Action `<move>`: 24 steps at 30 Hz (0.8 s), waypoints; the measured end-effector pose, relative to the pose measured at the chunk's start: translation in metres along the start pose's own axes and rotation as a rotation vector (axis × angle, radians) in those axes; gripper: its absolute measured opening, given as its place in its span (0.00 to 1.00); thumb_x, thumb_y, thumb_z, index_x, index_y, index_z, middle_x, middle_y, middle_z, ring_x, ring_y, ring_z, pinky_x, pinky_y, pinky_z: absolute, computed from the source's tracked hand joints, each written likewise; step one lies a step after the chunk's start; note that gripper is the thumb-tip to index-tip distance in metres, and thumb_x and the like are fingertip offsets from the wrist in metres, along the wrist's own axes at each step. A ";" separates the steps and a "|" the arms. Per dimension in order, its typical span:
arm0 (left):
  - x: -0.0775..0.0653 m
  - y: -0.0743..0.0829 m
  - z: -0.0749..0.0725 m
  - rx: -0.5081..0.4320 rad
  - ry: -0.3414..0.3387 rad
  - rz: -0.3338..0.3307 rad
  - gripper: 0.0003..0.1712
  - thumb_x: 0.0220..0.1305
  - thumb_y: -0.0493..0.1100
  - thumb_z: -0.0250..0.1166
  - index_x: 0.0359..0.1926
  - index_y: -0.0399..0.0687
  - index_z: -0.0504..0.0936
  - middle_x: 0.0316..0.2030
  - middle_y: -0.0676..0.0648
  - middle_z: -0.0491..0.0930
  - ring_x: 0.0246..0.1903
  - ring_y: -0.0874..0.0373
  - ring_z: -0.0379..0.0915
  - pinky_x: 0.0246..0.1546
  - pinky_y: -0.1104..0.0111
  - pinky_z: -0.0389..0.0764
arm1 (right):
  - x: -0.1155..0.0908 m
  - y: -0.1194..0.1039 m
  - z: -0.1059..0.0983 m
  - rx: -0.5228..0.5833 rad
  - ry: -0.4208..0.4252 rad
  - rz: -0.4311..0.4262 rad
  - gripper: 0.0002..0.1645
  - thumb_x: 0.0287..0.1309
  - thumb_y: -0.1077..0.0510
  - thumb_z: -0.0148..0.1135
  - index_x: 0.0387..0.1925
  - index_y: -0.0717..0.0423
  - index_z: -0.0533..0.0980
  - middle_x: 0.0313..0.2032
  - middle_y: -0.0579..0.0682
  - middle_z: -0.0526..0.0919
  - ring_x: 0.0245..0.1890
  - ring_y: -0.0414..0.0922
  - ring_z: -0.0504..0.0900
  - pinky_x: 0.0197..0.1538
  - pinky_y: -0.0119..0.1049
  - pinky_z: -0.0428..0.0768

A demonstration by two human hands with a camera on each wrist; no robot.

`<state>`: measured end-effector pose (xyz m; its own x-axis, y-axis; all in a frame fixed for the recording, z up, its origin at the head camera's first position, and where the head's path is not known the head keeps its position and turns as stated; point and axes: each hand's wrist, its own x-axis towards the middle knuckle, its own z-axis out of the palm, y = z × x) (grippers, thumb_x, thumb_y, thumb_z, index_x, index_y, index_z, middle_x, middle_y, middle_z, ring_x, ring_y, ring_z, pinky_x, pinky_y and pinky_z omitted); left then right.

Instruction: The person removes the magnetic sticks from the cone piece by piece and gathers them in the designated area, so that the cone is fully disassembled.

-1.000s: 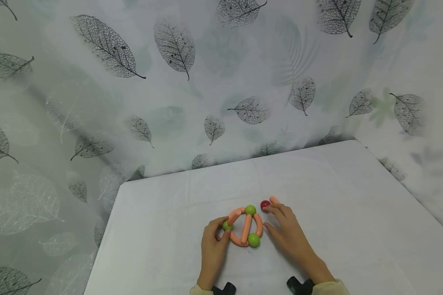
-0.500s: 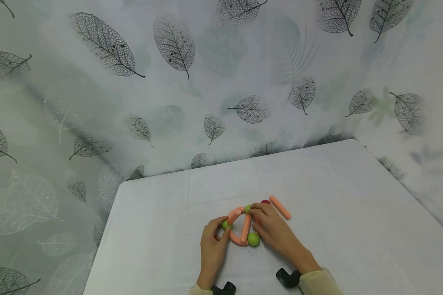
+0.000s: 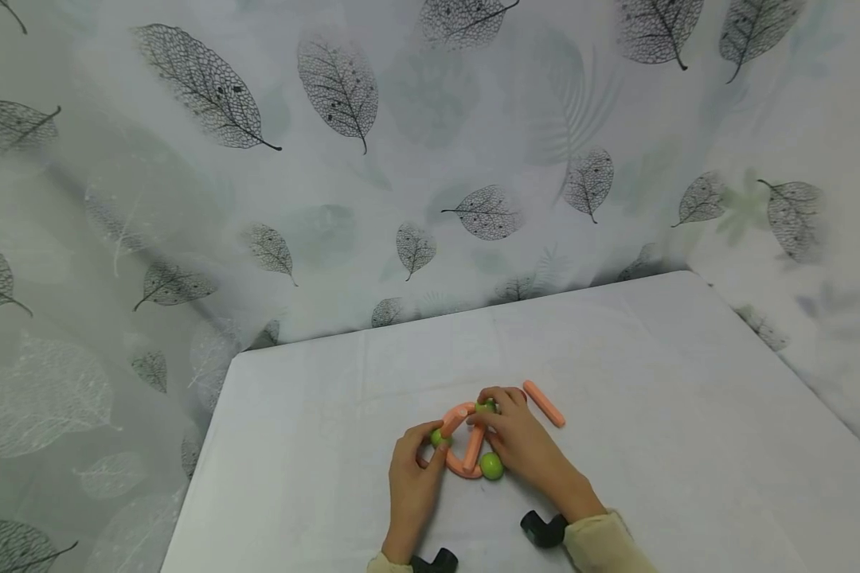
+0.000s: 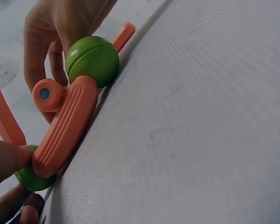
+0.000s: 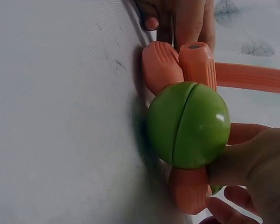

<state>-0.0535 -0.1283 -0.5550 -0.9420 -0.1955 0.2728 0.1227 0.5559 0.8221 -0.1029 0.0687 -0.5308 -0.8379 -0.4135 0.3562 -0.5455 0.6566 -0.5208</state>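
Curved orange magnetic rods (image 4: 67,126) and green balls form a rounded frame on the table, with a straight orange rod (image 3: 473,450) slanting across it. My left hand (image 3: 416,469) pinches the left green ball (image 4: 33,175) between thumb and fingers, beside an upward-tilted orange rod (image 3: 455,422). At the frame's far side, my right hand (image 3: 526,446) curls its fingers round the far green ball (image 3: 486,407), one finger over the slanting rod's far end. The near green ball (image 5: 189,125) sits right by my right thumb. My right hand mostly hides a red ball (image 3: 523,394).
A loose straight orange rod (image 3: 544,403) lies just beyond my right hand on the white-covered table (image 3: 315,430). A leaf-patterned curtain (image 3: 416,159) hangs behind the table. Black devices (image 3: 543,529) are strapped at both wrists.
My right hand has moved left from the red ball to the far green ball, uncovering the loose rod. The slanting rod has shifted slightly left at its near end. My left hand keeps its place.
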 end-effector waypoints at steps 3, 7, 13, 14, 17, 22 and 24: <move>0.000 0.001 0.000 0.001 -0.001 0.005 0.19 0.62 0.39 0.75 0.53 0.56 0.87 0.47 0.53 0.87 0.36 0.56 0.73 0.33 0.77 0.71 | 0.000 -0.001 0.000 -0.010 -0.017 0.017 0.16 0.62 0.69 0.70 0.43 0.46 0.88 0.55 0.51 0.79 0.60 0.54 0.74 0.59 0.50 0.82; 0.000 0.001 0.000 -0.003 0.004 0.015 0.19 0.61 0.39 0.75 0.53 0.56 0.87 0.46 0.53 0.87 0.37 0.56 0.74 0.33 0.77 0.72 | -0.001 -0.002 -0.001 -0.009 -0.018 0.021 0.15 0.62 0.69 0.70 0.42 0.46 0.88 0.56 0.51 0.79 0.60 0.53 0.74 0.58 0.49 0.82; 0.000 -0.001 0.001 -0.006 0.000 0.012 0.19 0.62 0.40 0.75 0.54 0.57 0.86 0.47 0.54 0.87 0.39 0.57 0.74 0.33 0.77 0.72 | -0.003 0.001 0.000 0.001 0.032 -0.020 0.15 0.59 0.69 0.73 0.43 0.48 0.86 0.55 0.52 0.80 0.58 0.53 0.76 0.56 0.49 0.83; 0.000 -0.001 0.002 -0.006 -0.001 0.013 0.19 0.62 0.40 0.75 0.54 0.57 0.86 0.47 0.54 0.87 0.39 0.57 0.74 0.33 0.77 0.72 | -0.003 0.002 0.000 0.000 0.045 -0.031 0.15 0.58 0.69 0.73 0.44 0.48 0.86 0.54 0.52 0.80 0.58 0.53 0.76 0.55 0.48 0.83; 0.000 -0.002 0.002 -0.010 0.000 0.018 0.19 0.62 0.40 0.75 0.53 0.56 0.86 0.48 0.53 0.87 0.38 0.56 0.74 0.33 0.77 0.72 | -0.003 0.004 0.001 -0.020 0.079 -0.058 0.19 0.57 0.68 0.75 0.47 0.46 0.85 0.53 0.51 0.81 0.56 0.51 0.78 0.54 0.47 0.84; 0.000 -0.003 0.001 -0.009 0.002 0.016 0.18 0.62 0.41 0.75 0.53 0.56 0.86 0.48 0.53 0.87 0.37 0.57 0.73 0.33 0.77 0.71 | -0.002 0.007 0.001 -0.036 0.124 -0.076 0.21 0.58 0.68 0.73 0.51 0.46 0.84 0.53 0.49 0.84 0.54 0.48 0.81 0.55 0.45 0.84; 0.000 -0.004 0.002 -0.008 0.004 0.016 0.18 0.62 0.41 0.75 0.53 0.57 0.87 0.48 0.54 0.87 0.37 0.57 0.73 0.33 0.77 0.71 | -0.002 0.008 0.000 -0.036 0.137 -0.081 0.20 0.59 0.68 0.72 0.50 0.48 0.84 0.52 0.48 0.85 0.52 0.47 0.82 0.55 0.44 0.84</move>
<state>-0.0545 -0.1289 -0.5591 -0.9388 -0.1899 0.2875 0.1398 0.5526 0.8216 -0.1059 0.0745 -0.5357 -0.7796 -0.3772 0.4999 -0.6078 0.6482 -0.4588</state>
